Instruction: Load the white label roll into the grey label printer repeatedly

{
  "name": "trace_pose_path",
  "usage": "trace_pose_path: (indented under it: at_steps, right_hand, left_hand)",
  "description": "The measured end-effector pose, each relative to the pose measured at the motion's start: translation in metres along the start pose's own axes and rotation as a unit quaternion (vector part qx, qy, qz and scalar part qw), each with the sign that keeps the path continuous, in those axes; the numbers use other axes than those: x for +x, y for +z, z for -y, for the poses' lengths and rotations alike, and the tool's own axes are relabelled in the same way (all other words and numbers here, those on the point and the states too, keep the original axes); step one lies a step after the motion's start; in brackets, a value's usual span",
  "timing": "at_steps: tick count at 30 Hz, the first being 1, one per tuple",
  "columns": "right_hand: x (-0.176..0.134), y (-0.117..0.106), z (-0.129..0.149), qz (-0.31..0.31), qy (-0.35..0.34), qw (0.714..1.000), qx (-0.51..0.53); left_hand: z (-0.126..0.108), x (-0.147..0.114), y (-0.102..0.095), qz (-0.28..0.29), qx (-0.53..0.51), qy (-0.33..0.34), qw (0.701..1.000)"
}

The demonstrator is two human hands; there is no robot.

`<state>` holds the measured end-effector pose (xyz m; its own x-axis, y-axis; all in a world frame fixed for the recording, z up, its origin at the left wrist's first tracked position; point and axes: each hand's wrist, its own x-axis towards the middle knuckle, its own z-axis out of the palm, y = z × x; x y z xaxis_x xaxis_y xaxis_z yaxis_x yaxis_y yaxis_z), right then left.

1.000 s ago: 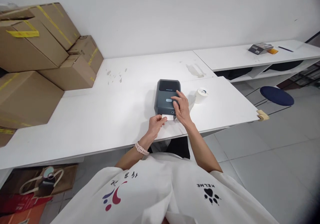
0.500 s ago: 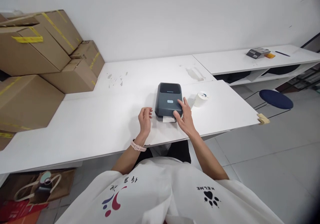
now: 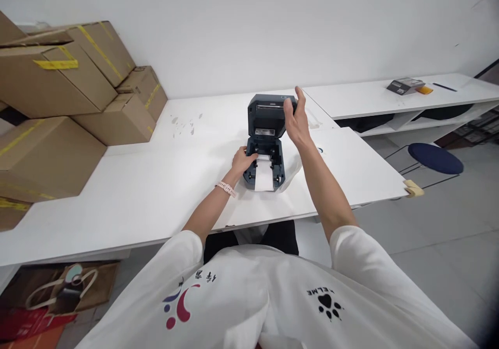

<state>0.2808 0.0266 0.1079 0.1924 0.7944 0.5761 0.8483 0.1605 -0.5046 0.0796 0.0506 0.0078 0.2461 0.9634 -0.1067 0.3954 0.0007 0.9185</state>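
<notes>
A dark blue-grey label printer sits on the white table with its lid swung up and its inside exposed. A strip of white label paper lies over the front of the base, leading from between the inner holders. My left hand is closed on the base's left wall, thumb over the inside. At the lid's right edge is my right hand, thumb and fingers on either side of it. Beyond my right forearm a paper roll is mostly hidden.
Cardboard boxes with yellow tape are stacked at the table's left. A small dark box lies on the far right counter, above open shelves. A blue stool stands on the floor at right. Yellow padding covers the table corner.
The printer's lid has gone from closed to raised, my right hand rising with it. My left hand has moved from beside the printer onto its left wall.
</notes>
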Motion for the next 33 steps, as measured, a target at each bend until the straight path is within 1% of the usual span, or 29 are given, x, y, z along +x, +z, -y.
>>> trace_pose_path:
  at_steps: [2,3,5,6,7,8,9,10,11,12,14,16,18,20,22,24,25,27,28,30,31,33]
  right_hand:
    - [0.019,0.000,-0.004,-0.003,-0.012,1.000,0.000]
    - [0.024,-0.001,-0.002,-0.018,-0.012,1.000,0.004]
    - [0.025,-0.005,0.007,-0.072,-0.006,0.997,-0.003]
    - [0.021,-0.006,0.013,-0.082,-0.004,0.996,-0.026]
    - [0.015,-0.006,0.019,-0.067,-0.009,0.996,-0.060]
    - [0.008,-0.005,0.024,-0.026,-0.019,0.995,-0.096]
    - [0.001,-0.002,0.028,0.040,-0.032,0.990,-0.130]
    - [-0.006,0.003,0.030,0.120,-0.045,0.979,-0.157]
    - [-0.012,0.010,0.030,0.197,-0.055,0.963,-0.177]
    - [-0.017,0.019,0.029,0.261,-0.060,0.944,-0.190]
    - [-0.024,0.036,0.024,0.350,-0.059,0.910,-0.214]
    - [-0.027,0.051,0.019,0.408,-0.055,0.881,-0.231]
    - [-0.026,0.060,0.016,0.458,-0.058,0.856,-0.230]
    - [-0.023,0.065,0.015,0.499,-0.069,0.837,-0.212]
    - [-0.019,0.064,0.017,0.531,-0.082,0.824,-0.180]
    - [-0.014,0.057,0.019,0.552,-0.092,0.817,-0.139]
    - [-0.012,0.049,0.018,0.558,-0.096,0.816,-0.116]
    - [-0.007,0.024,0.012,0.556,-0.102,0.822,-0.068]
    - [-0.006,0.008,0.006,0.539,-0.100,0.836,-0.027]
    - [-0.005,-0.029,-0.013,0.469,-0.072,0.877,0.082]
    - [-0.006,-0.046,-0.025,0.421,-0.044,0.896,0.138]
    - [-0.007,-0.074,-0.054,0.352,0.032,0.916,0.192]
  left_hand:
    - [-0.002,0.000,0.000,-0.004,0.040,0.004,0.999]
    - [-0.002,-0.001,-0.001,-0.005,0.052,0.004,0.999]
    - [-0.002,-0.002,-0.002,-0.007,0.061,0.004,0.998]
    - [-0.002,-0.002,-0.002,-0.010,0.062,0.005,0.998]
    - [-0.002,-0.003,-0.001,-0.014,0.063,0.005,0.998]
    - [-0.002,-0.003,-0.001,-0.019,0.066,0.006,0.998]
    - [-0.002,-0.002,0.000,-0.025,0.070,0.006,0.997]
    - [-0.003,-0.002,0.000,-0.029,0.076,0.006,0.997]
    - [-0.003,-0.002,0.001,-0.032,0.083,0.006,0.996]
    - [-0.004,-0.002,0.001,-0.032,0.091,0.006,0.995]
    - [-0.006,-0.001,0.001,-0.031,0.113,0.008,0.993]
    - [-0.008,-0.001,0.000,-0.031,0.140,0.010,0.990]
    - [-0.010,-0.001,-0.001,-0.034,0.164,0.014,0.986]
    - [-0.012,-0.002,-0.002,-0.033,0.175,0.017,0.984]
    - [-0.012,-0.002,-0.002,-0.033,0.177,0.019,0.984]
    - [-0.012,-0.003,-0.002,-0.033,0.172,0.019,0.984]
    - [-0.012,-0.003,-0.002,-0.034,0.168,0.019,0.985]
    - [-0.010,-0.003,-0.002,-0.035,0.159,0.019,0.986]
    - [-0.010,-0.003,-0.002,-0.037,0.155,0.019,0.987]
    - [-0.008,-0.003,-0.002,-0.036,0.145,0.021,0.989]
    - [-0.007,-0.002,-0.001,-0.033,0.141,0.022,0.989]
    - [-0.006,-0.001,-0.001,-0.033,0.135,0.025,0.990]
